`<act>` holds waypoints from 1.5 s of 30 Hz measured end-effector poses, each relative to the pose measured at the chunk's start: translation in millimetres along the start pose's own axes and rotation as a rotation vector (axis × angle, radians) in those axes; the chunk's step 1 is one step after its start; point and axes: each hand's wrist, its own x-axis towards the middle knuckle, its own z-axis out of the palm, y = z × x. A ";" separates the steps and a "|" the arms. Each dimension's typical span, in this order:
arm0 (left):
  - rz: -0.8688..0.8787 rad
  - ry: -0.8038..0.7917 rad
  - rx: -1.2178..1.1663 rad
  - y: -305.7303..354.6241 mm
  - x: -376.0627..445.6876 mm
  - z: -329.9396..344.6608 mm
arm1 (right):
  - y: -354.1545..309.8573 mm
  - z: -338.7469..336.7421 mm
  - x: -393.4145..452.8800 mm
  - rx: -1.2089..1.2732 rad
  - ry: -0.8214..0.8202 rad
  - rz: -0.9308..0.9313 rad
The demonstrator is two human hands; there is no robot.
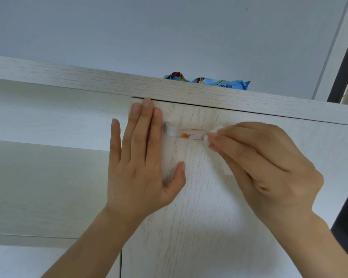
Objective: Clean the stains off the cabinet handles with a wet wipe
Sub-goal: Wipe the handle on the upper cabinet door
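Note:
A pale cabinet handle runs sideways near the top of a light wood-grain door. Orange stains mark its middle. My left hand lies flat and open on the door, its fingertips up at the door's top left corner, just left of the handle. My right hand pinches a folded white wet wipe against the handle's right end; most of the wipe is hidden under my fingers.
A blue wet-wipe pack lies on top of the cabinet, above the door. Open shelves sit to the left of the door. A dark window frame stands at the far right.

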 end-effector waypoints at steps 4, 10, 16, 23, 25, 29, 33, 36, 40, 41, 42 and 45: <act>-0.003 0.001 -0.004 -0.2 0.0 -0.5 | -0.5 0.8 2.0 0.006 0.009 0.020; -0.006 0.002 -0.010 0.2 0.1 -0.4 | -1.5 0.9 4.6 0.024 -0.007 0.038; -0.004 0.004 -0.008 0.2 0.2 -0.6 | -5.0 3.4 6.0 0.047 -0.008 0.064; -0.006 0.009 -0.012 0.0 0.2 -1.0 | -7.4 4.8 6.9 0.061 -0.008 0.062; -0.005 0.010 -0.011 0.3 0.3 -1.2 | -9.2 9.4 7.8 0.073 -0.009 0.056; -0.004 0.013 -0.011 -0.3 0.1 -0.7 | -9.2 10.7 7.2 0.075 0.003 0.056; -0.003 0.017 -0.027 -0.2 0.3 -0.5 | -8.0 10.4 5.1 0.077 -0.010 0.059; -0.012 0.028 -0.048 -0.6 1.7 -1.2 | -7.7 8.3 3.5 0.058 -0.003 0.062; 0.022 0.031 -0.047 -8.5 1.5 -3.7 | -9.8 1.7 10.0 0.082 0.029 0.090; 0.032 0.031 -0.047 -10.5 1.2 -3.4 | -10.7 1.6 11.5 0.093 0.030 0.092; 0.037 0.030 -0.054 -11.9 0.7 -2.8 | -12.0 3.4 13.0 0.109 0.022 0.093; 0.031 0.028 -0.075 -12.5 -0.1 -0.4 | -17.4 16.2 15.7 0.141 -0.016 0.081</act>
